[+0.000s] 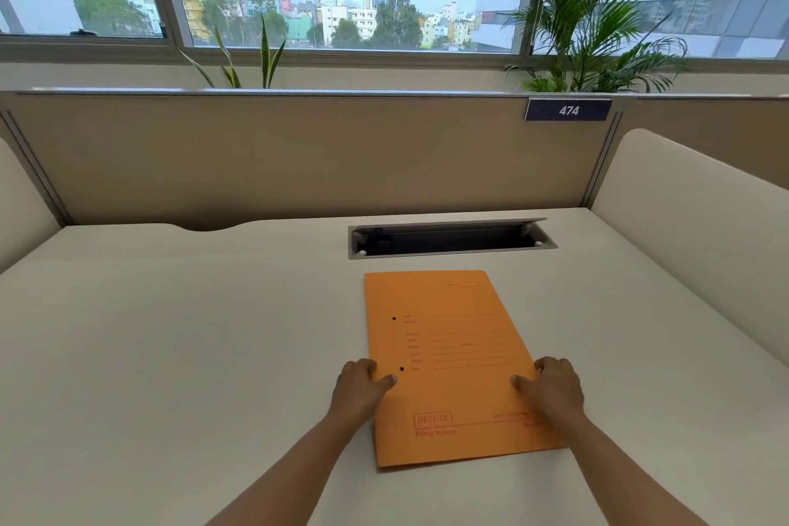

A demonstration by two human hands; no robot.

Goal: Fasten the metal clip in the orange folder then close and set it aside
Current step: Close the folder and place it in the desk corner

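The left hand (363,384) rests on the spine edge of the orange folder (452,367), at roughly 9 o'clock of the cover, fingers curled over the edge and thumb laid flat on top, pinching that edge. The right hand (550,386) holds the opposite, free edge at 3 o'clock in the same way, thumb pressed on the cover and fingers wrapped around the side. The folder lies closed and flat on the white desk (170,333), slightly rotated, near the front centre of the work surface, with the open cable tray (452,241) just beyond it at 12 o'clock. The metal clip is not visible; only two dark punch holes (394,318) show along the left margin, so its state cannot be confirmed. Probable faults: if the clip is unfastened, lifting the folder may let loose contents slide out; a pull at the free edge alone may open the cover instead of moving the folder; a push toward 12 o'clock may drop the far edge into the tray opening. Legible markings: a boxed red stamp reading "DELUXE" with "Filing System" below at the cover's 7 o'clock; the form lines are too blurred to read. A blue plate (568,110) on the partition (299,158) at 1 o'clock reads "474".
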